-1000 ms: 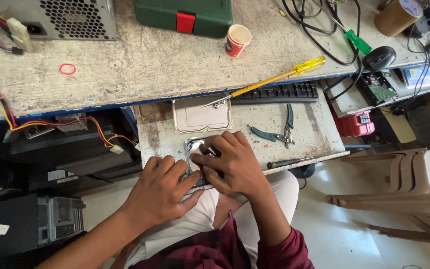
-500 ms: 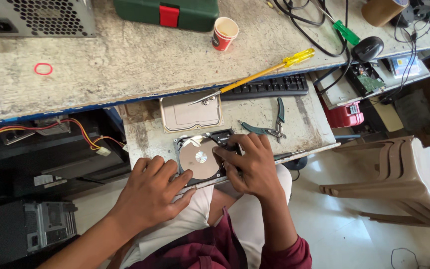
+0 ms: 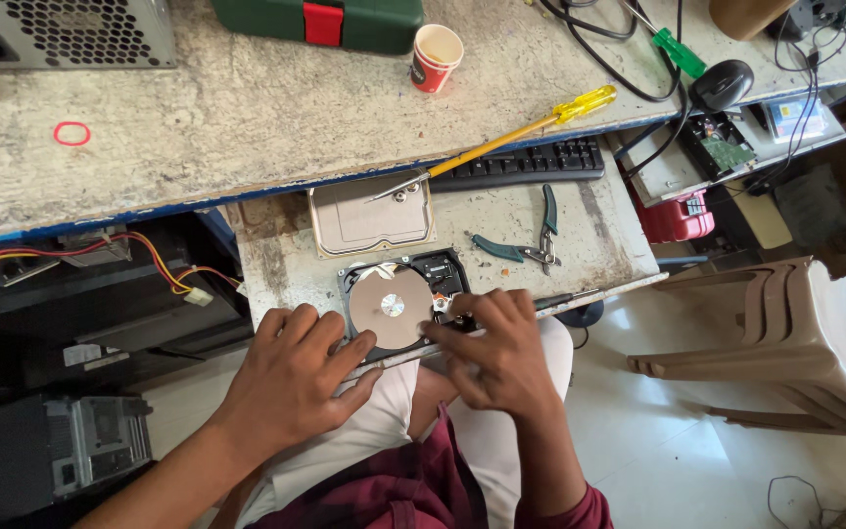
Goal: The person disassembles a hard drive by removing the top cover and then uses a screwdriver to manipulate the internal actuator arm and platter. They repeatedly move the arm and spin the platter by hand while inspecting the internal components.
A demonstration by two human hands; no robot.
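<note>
The long grey surface (image 3: 198, 108) runs left to right across the far side, carrying a green case (image 3: 315, 20), a paper cup (image 3: 437, 56) and a yellow-handled screwdriver (image 3: 511, 137), while the lower pull-out surface (image 3: 599, 245) nearer the person holds a keyboard (image 3: 531, 162), pliers (image 3: 526, 245) and a loose metal lid (image 3: 369, 216). At its near edge lies the opened hard drive (image 3: 399, 304), its long axis running left to right and its bare shiny disc facing up, directly ahead of the 2 hands and touching both. The left hand (image 3: 296, 377) lies flat with curled fingers gripping the drive's near left corner, and the right hand (image 3: 496, 358) is nearer the working parts, its fingers bent down over the drive's right end, though whether they pinch anything cannot be told.
</note>
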